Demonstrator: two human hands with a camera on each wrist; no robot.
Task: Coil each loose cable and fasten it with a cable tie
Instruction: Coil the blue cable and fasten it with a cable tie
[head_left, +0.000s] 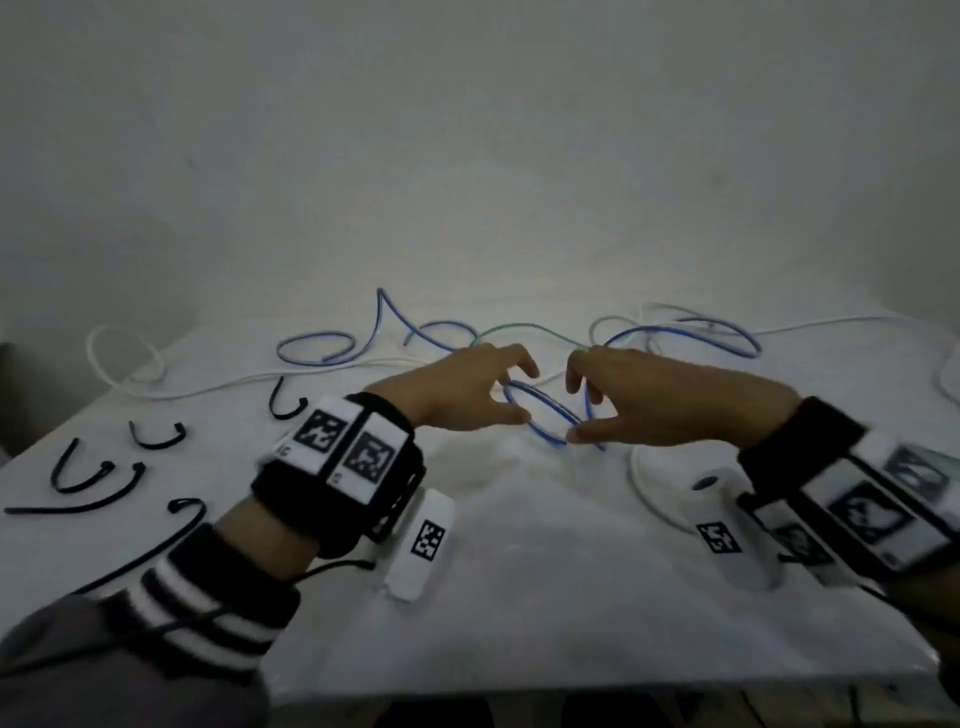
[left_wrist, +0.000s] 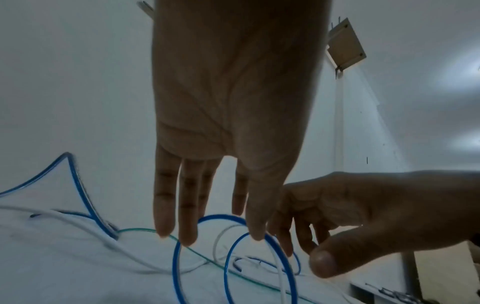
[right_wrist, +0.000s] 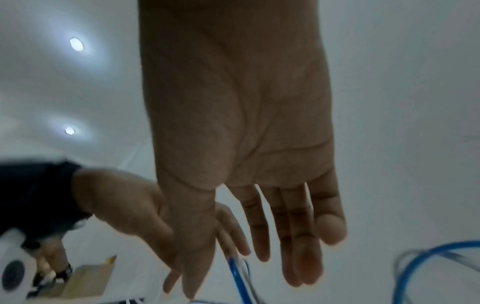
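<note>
A blue cable is partly wound into a small coil (head_left: 548, 400) held above the middle of the white table (head_left: 519, 597). My left hand (head_left: 519, 395) holds the coil's left end between thumb and fingers. My right hand (head_left: 576, 410) pinches its right end, thumb in front. In the left wrist view two blue loops (left_wrist: 176, 263) hang under the left hand (left_wrist: 233, 232), and the right hand (left_wrist: 317, 253) curls round them. In the right wrist view the blue cable (right_wrist: 237, 275) runs between thumb and fingers of the right hand (right_wrist: 226, 275). Loose blue cable (head_left: 317, 348) trails behind.
Several black cable ties (head_left: 98, 483) lie at the table's left front. A white cable (head_left: 124, 358) loops at the back left and another white cable (head_left: 649, 493) curves under my right wrist. A green cable (head_left: 519, 328) lies behind the hands. A wall stands close behind.
</note>
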